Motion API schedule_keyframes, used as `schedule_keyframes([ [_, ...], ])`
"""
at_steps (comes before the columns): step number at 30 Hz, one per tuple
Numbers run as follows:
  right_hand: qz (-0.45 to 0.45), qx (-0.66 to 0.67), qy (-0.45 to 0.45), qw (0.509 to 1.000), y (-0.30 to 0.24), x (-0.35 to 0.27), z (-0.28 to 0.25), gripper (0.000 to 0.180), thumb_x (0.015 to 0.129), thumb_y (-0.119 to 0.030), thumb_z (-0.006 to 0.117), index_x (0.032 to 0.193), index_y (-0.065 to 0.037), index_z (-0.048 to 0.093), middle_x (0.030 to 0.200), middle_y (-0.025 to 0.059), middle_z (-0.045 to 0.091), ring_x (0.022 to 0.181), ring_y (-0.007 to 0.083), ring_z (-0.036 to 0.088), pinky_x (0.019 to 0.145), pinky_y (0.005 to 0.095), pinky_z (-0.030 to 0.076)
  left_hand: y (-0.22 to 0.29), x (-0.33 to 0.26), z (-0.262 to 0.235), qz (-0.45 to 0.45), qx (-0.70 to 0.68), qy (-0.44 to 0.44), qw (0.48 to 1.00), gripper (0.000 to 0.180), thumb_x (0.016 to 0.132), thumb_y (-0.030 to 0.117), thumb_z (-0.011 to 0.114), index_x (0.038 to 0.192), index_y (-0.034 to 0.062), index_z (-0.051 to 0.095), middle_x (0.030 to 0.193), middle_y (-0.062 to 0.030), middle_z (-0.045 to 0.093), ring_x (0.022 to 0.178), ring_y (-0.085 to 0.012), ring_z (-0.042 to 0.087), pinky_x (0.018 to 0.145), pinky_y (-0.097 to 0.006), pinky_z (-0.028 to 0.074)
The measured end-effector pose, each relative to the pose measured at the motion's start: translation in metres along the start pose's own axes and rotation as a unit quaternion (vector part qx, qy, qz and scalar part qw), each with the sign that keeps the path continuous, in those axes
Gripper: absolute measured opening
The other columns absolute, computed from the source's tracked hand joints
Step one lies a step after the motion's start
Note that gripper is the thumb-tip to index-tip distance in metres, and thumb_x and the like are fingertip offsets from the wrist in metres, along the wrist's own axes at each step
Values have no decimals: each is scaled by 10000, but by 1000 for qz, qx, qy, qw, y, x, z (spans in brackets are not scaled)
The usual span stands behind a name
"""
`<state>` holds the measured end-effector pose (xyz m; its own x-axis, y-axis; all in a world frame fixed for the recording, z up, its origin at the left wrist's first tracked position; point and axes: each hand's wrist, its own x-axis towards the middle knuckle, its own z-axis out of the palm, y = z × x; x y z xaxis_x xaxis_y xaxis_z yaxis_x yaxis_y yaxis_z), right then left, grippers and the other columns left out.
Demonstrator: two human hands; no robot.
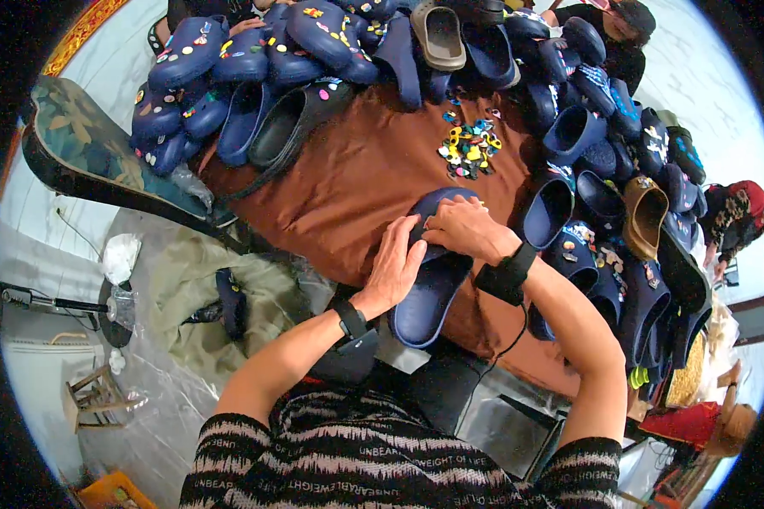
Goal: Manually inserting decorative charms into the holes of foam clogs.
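Observation:
A navy foam clog (424, 310) lies in front of me at the near edge of the brown cloth, its heel toward my body. My left hand (392, 265) holds the clog's left side, fingers along the upper and thumb near its opening. On top of the toe, my right hand (467, 227) is closed, fingers bent and pressed together. Whatever its fingertips may hold is hidden. Just beyond the clog, a loose pile of small colourful shoe charms (469, 148) is spread on the brown cloth (339, 187).
Navy clogs decorated with charms (318, 38) are heaped along the far side and the right. A brown clog (645, 216) stands among them. A patterned padded bench (102, 144) is at the left, with a wooden stool (98, 399) below. Other people (628, 21) sit around the table.

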<state>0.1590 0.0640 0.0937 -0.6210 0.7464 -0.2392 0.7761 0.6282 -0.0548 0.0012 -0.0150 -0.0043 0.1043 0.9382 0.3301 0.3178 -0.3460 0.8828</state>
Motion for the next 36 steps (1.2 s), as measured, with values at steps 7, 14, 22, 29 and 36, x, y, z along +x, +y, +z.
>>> schedule_keyframes([
  [7,-39,63,85,994,20,-5,2,297,888,-358,656,992,-99,760,979,157,712,997,363,655,882,499,499,-2,-1,-2,2,17,-16,1000,487,1037,277,444,1440,13,372,1445,-223,382,1396,-371,341,1178,-438,256],
  [14,93,180,175,963,128,25,16,224,880,-162,646,1004,18,699,854,215,693,768,318,684,714,414,516,3,3,1,-3,9,-17,1000,493,1036,305,450,1429,13,391,1440,-225,386,1390,-373,347,1174,-433,258],
  [22,86,232,168,954,141,63,40,237,858,-79,636,1074,2,689,931,200,712,868,305,697,793,391,526,2,1,-1,6,10,7,1000,491,1021,346,468,1386,20,429,1397,-223,423,1327,-395,401,1134,-466,308],
  [29,31,277,128,952,138,74,49,214,880,-32,617,1075,18,689,955,147,729,909,234,689,818,341,521,2,1,-4,-8,15,-19,1000,478,1035,335,441,1390,15,431,1410,-217,399,1362,-372,377,1161,-435,277],
  [36,47,218,65,973,128,74,35,275,813,-23,657,1084,-20,707,1003,215,721,951,350,704,819,418,544,1,2,-1,1,15,-8,1000,465,1028,333,455,1371,19,447,1393,-222,415,1332,-385,397,1143,-447,297],
])
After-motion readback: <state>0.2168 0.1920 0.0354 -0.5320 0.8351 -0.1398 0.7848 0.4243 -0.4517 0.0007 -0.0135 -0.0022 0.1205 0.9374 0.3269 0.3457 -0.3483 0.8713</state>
